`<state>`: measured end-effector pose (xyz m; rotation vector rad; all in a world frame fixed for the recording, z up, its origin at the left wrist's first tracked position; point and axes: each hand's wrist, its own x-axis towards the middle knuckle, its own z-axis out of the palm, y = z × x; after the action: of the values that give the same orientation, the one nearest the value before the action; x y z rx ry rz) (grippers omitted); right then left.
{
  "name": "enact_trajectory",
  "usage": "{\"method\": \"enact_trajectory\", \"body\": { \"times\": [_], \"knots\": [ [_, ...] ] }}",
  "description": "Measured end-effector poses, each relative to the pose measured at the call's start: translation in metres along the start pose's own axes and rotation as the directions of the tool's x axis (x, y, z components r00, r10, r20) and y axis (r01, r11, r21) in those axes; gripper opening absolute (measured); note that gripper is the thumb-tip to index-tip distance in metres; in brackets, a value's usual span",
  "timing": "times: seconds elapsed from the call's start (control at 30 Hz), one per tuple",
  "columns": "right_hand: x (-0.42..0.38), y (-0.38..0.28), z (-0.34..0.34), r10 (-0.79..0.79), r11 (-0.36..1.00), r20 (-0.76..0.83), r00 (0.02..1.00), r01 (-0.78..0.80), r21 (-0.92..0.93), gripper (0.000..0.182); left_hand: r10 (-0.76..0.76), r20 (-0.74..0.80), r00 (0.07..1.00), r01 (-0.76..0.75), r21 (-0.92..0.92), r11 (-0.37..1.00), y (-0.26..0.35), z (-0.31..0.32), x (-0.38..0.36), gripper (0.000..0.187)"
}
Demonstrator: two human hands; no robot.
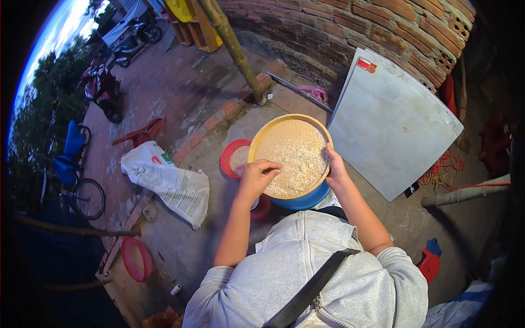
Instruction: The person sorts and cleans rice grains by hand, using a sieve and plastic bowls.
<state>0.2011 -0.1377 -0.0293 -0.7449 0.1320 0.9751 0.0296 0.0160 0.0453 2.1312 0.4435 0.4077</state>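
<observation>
A round yellow sieve (284, 134) is held tilted in front of my body, with pale, coarse grain-like material (298, 164) spread over its mesh. My right hand (336, 167) grips the rim on the right side, thumb on top. Over the left part of the sieve is my left hand (259, 177), its fingertips drawn together at the edge of the pale material. Whatever those fingers pinch, if anything, is too small to name. Below the sieve shows part of a blue basin (303, 202). A red bowl (228, 158) of similar pale material stands beyond my left hand, partly covered by the sieve.
A white printed sack (169, 183) lies to the left, near a red plastic chair (143, 133). A large grey panel (394, 126) leans at right by the brick wall (328, 24). A bamboo pole (235, 49) stands ahead. A red round sieve (136, 259) rests lower left.
</observation>
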Motion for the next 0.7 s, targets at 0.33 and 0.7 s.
{"method": "enact_trajectory", "body": {
  "times": [0.33, 0.7],
  "knots": [
    [0.012, 0.007, -0.011, -0.040, 0.999, -0.054, 0.998, 0.039, -0.023, 0.046, -0.405, -0.310, 0.860, 0.371, -0.164, 0.914, -0.141, -0.053, -0.058, 0.012],
    [0.013, 0.001, -0.011, -0.079, 0.997, -0.099, 0.992, 0.080, 0.001, 0.045, -0.479, -0.331, 0.813, 0.503, -0.017, 0.864, -0.225, -0.037, -0.066, 0.024]
  ]
}}
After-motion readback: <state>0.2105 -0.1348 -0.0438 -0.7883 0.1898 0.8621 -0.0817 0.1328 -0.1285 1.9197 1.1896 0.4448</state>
